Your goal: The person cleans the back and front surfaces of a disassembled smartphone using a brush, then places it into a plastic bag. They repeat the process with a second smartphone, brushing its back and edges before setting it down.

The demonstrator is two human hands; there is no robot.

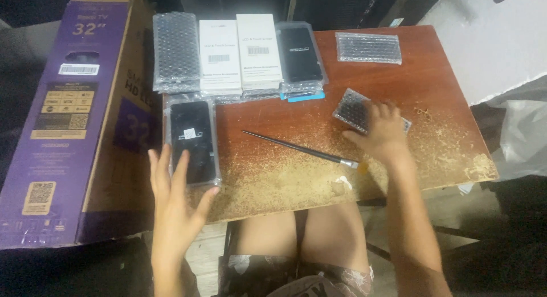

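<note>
A black phone screen in a clear sleeve (192,142) is lain at the tabletop's left edge, its long axis running from near edge to far edge. The left hand (174,203) is spread open, fingertips touching the sleeve's near end. A bubble-wrapped panel (354,110) toward the right edge is pressed flat under the right hand (383,132), fingers splayed. Between them a thin brush (299,149) is set diagonally on bare worn wood. Two white boxes (239,52) with barcode labels are lined along the far edge; a purple carton (51,115) is leaned beside the left edge.
</note>
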